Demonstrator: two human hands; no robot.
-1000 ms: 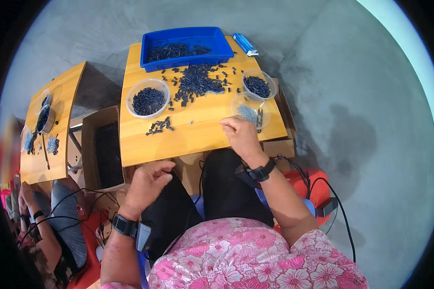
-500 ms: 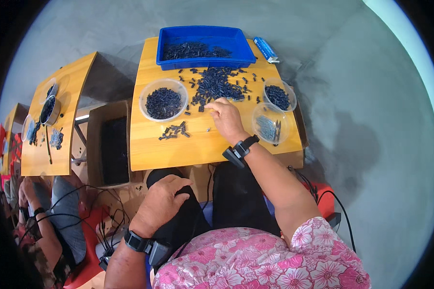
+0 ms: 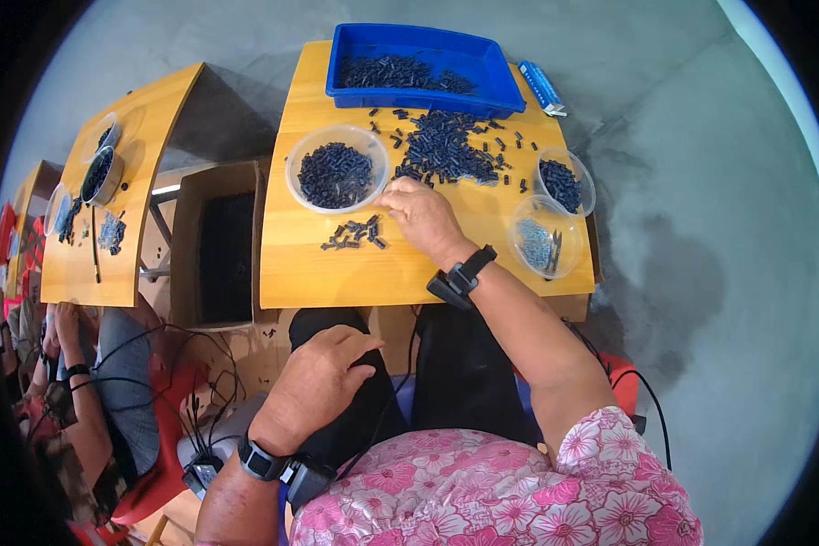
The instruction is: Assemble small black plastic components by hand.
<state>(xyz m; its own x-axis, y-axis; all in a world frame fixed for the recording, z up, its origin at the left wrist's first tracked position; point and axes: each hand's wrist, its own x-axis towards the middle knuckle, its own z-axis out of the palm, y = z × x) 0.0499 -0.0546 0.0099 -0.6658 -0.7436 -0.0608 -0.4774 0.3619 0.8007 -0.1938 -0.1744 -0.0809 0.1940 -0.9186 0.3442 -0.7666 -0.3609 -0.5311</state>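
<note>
Over the yellow table my right hand [image 3: 420, 217] points left, its fingers drawn together. Its fingertips are at the right rim of a round clear tub [image 3: 335, 173] of small black cylindrical parts; whatever they pinch is hidden. Just beyond the hand spreads a loose pile of the same black parts [image 3: 446, 146]. A smaller cluster of black pieces [image 3: 355, 234] lies nearer me, below the tub. My left hand [image 3: 323, 378] hovers or rests above my left thigh, thumb and fingers apart, with nothing visible in it.
A blue tray [image 3: 428, 102] with more black parts stands at the far edge, beside a blue-white box [image 3: 541, 88]. On the right are a tub of black parts [image 3: 562, 187] and one with small silvery pieces [image 3: 537, 244]. A cardboard box [image 3: 191, 246] and another person's table [image 3: 141, 218] are left.
My right hand has moved left from the pile's near edge to the tub's rim, its fingers drawing together. The view has shifted slightly. My left hand keeps its pose.
</note>
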